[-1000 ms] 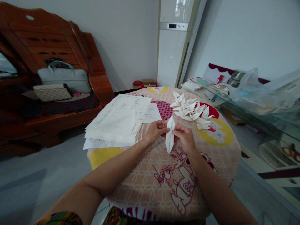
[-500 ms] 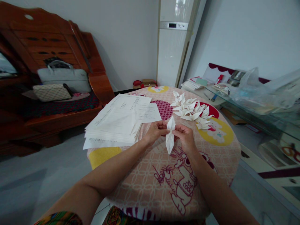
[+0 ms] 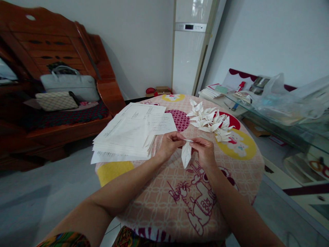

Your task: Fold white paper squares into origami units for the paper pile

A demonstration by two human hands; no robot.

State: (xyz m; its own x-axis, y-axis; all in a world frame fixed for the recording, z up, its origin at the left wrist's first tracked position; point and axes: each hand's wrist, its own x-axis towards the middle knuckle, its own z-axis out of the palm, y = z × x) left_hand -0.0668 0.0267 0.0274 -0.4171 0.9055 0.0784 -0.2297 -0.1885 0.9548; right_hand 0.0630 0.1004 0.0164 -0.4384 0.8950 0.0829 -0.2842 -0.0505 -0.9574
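Between my two hands is a folded white paper piece (image 3: 186, 156), a narrow diamond whose lower point hangs toward me. My left hand (image 3: 170, 144) pinches its upper left edge, and my right hand (image 3: 205, 151) pinches the upper right. The top of the piece is folded over at the fingertips, so little of it shows there. Just beyond my right hand lies a cluster of several folded white paper cranes (image 3: 209, 120). A thick stack of printed paper sheets (image 3: 123, 133) lies to the left of my left hand.
A patterned pink cloth (image 3: 159, 206) covers the round table. On the right stands a glass-topped cabinet (image 3: 277, 116) with a clear plastic bag (image 3: 272, 92) and papers. A wooden bench (image 3: 108, 92) with a grey handbag (image 3: 72, 85) is at the left, and a tall white appliance (image 3: 190, 58) behind.
The upper point of the folded paper, upright before, is now bent down at my fingertips, leaving the lower half showing. Both hands have closed in slightly around the fold.
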